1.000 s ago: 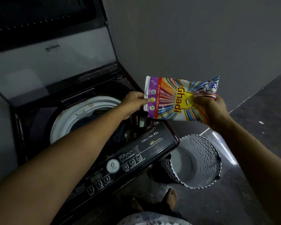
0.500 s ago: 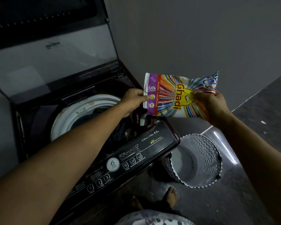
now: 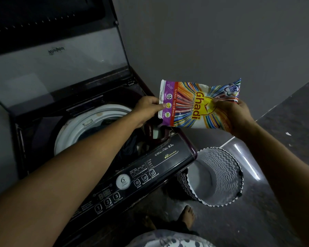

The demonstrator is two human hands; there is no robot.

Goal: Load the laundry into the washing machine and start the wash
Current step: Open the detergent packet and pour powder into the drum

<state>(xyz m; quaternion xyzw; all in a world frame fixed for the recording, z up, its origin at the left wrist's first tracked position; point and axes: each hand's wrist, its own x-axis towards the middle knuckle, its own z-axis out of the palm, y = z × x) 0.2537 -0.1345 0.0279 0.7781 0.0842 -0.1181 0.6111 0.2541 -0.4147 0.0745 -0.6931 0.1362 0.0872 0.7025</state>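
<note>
A colourful Ghadi detergent packet (image 3: 194, 106) is held sideways above the right corner of the top-loading washing machine (image 3: 150, 168). My left hand (image 3: 147, 108) pinches its left end and my right hand (image 3: 234, 116) grips its right end. Just below the packet's left end sits the open detergent drawer (image 3: 156, 133). The machine's lid (image 3: 52, 68) stands raised. Dark laundry (image 3: 127, 148) lies inside the white-rimmed drum (image 3: 82, 122), partly hidden by my left forearm.
A zigzag-patterned laundry basket (image 3: 221, 173) lies on the floor right of the machine, nothing showing inside it. The control panel (image 3: 125, 182) with round buttons faces me. A grey wall (image 3: 203, 41) rises behind. My bare foot (image 3: 187, 218) stands between machine and basket.
The packet and both hands have shifted slightly up and leftward over the detergent drawer. Grips on it are unchanged.
</note>
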